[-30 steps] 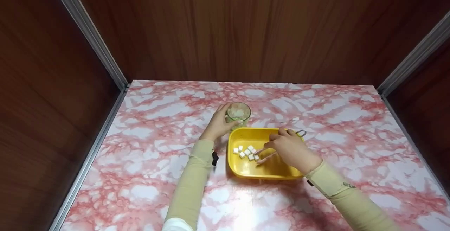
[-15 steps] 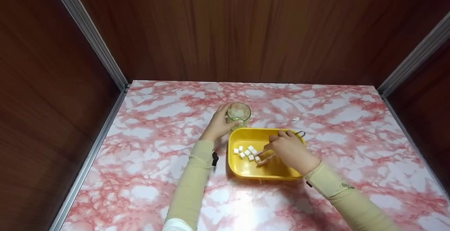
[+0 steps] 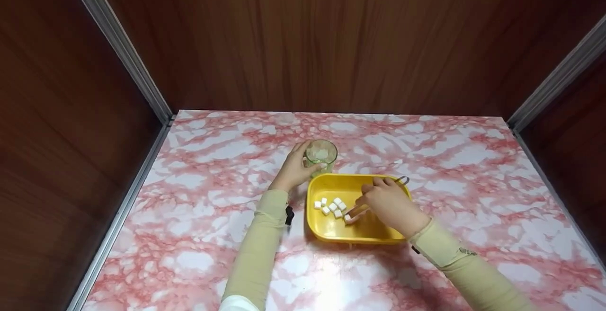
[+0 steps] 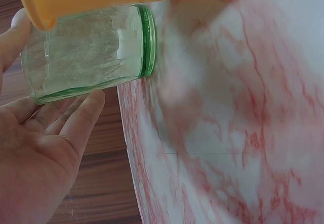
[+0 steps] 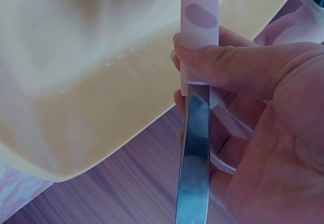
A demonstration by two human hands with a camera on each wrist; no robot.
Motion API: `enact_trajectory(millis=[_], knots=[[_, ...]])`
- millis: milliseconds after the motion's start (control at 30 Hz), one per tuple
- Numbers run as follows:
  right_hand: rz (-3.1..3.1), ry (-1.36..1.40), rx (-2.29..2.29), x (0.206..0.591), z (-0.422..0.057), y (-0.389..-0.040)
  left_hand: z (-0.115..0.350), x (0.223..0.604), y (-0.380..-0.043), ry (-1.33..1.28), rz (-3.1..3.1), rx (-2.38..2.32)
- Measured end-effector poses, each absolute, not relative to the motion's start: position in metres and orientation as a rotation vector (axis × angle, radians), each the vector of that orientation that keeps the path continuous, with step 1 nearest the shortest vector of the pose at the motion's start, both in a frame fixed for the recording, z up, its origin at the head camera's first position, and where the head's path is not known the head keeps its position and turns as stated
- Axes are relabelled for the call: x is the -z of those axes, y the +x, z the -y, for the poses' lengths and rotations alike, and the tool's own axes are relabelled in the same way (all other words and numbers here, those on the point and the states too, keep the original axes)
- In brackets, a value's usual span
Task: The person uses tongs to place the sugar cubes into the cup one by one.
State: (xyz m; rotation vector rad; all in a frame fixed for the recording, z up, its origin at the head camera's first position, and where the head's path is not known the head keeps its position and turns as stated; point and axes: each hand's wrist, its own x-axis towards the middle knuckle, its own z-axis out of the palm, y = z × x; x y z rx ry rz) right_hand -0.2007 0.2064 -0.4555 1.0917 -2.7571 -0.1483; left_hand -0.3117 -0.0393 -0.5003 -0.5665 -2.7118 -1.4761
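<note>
My left hand (image 3: 293, 168) holds a clear green drinking glass (image 3: 323, 152), fingers on one side and thumb on the other. In the left wrist view the glass (image 4: 86, 54) stands on the table, with something white near its bottom. Pinched between thumb and fingers of my right hand (image 3: 392, 203) are metal tongs (image 5: 195, 153) with pink spotted ends. Their tips reach down into a yellow plastic basin (image 3: 331, 239) and close on one white sugar cube (image 3: 348, 217). Several more white cubes (image 3: 337, 214) lie loosely grouped at the basin's left.
The basin sits just in front of the glass on a red-and-white marbled table (image 3: 199, 169). Dark wood panels (image 3: 303, 41) rise behind and on both sides, with grey metal strips (image 3: 128, 55) at the corners.
The tong tips, spread apart before, have closed on the nearest cube, which has shifted slightly toward the front. The left hand keeps its hold on the glass.
</note>
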Motion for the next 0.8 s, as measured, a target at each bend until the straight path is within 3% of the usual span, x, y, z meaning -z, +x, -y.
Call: enact_trajectory(millis=[800], knots=[[2.744,1.117,0.106,0.4548,-0.2078,-0.2006,0.0389,0.5008,-0.3122,-0.558,2.71,1.507]])
